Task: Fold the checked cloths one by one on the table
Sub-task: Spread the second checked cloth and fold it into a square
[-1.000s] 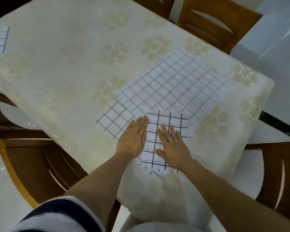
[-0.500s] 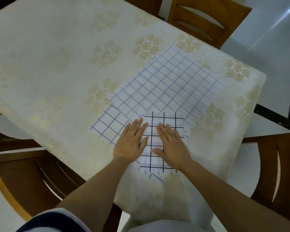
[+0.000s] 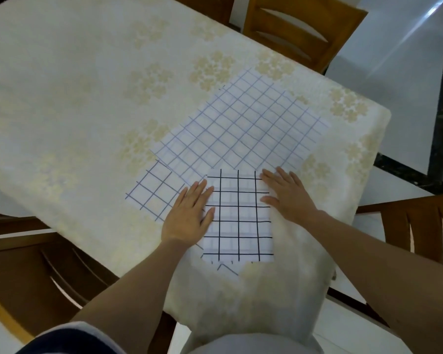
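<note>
The left hand (image 3: 189, 215) lies flat with its fingers straight and close together. It presses on the left edge of the folded cloth (image 3: 238, 221) and grips nothing. The right hand (image 3: 288, 198) is also spread flat, fingers slightly fanned. Its thumb and forefinger rest at the cloth's right edge, and the rest of the palm is on the tablecloth (image 3: 241, 310). The folded cloth, a neat black-checked rectangle, sits between the two hands at the corner of the worktop (image 3: 62, 103) nearest the person's body.

Just beyond the fingertips, and partly under the folded cloth, a large cloth (image 3: 243, 123) with fine blue checks lies spread open. To the left of the left hand, a corner of another checked cloth (image 3: 152, 194) shows from beneath it. Toward the wrists, a sliver of checked fabric (image 3: 225, 269) peeps out below the folded cloth's near edge.

The main risk, as I judge it, is the stacking. The folded cloth rests on unfolded ones, so drawing the next cloth out from under it would probably drag it askew or open its layers unless it is set aside first. Smoothing strokes that push too hard could rumple the large cloth below. The folded cloth also lies close to where the tablecloth drops over the edge, so a pull toward the body might slide it off.
</note>
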`<state>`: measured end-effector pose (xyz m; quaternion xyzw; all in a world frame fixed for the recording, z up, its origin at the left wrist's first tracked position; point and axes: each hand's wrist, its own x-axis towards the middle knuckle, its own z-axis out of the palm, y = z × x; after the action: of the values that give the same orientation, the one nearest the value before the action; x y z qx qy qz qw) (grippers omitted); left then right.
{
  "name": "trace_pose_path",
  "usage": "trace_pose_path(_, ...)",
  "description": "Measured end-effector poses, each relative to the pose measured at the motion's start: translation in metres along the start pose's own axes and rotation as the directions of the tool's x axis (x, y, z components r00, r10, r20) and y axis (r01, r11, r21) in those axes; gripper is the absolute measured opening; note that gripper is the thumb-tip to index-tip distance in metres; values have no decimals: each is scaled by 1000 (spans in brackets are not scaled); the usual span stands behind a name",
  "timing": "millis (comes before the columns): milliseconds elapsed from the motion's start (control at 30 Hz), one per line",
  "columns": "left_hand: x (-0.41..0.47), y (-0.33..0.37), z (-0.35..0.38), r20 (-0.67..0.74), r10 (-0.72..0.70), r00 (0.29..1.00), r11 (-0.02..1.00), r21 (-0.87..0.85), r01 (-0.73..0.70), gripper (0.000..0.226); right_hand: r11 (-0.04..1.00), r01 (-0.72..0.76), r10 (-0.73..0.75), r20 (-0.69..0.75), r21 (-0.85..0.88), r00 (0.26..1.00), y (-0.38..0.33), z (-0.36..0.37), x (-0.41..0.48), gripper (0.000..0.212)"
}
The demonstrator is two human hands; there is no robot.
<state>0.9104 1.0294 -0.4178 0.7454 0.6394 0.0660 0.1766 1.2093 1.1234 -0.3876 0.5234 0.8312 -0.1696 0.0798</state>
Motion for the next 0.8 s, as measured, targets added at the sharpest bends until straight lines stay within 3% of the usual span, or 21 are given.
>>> trace_pose_path(233,-1,2,-3,10,-7,1000,1000,19,7,62,995,44,-28,169,-92,985,9,-11,2,110)
trace_pose_path(333,0,2,-2,11,-14,1000,1000,19,13,62,985,78,-53,154,-156,987,5,-14,0,116)
trace_pose_path(400,0,1,1,3,-17,1000,1000,21,17,63,983,135,-135,13,-122,991,-4,-12,-6,108)
trace_pose_path(467,-1,-1,3,0,-16,1000,999,31,16,63,979,204,-199,-132,20,971,-10,-4,-16,78)
trace_pose_path(533,-1,-2,3,-4,-9,1000,999,36,9,63,976,179,-158,-165,127,974,-10,7,-30,56)
trace_pose_path(567,0,-2,3,-6,-7,1000,999,36,7,63,983,149,-134,-139,107,981,-8,11,-38,56)
trace_pose_path(667,0,-1,3,-2,1,1000,999,46,-1,64,994,103,-103,24,-20,994,-4,16,-51,87)
trace_pose_path(800,0,-1,2,7,0,1000,998,56,0,65,993,101,-84,216,-68,973,-8,9,-57,126)
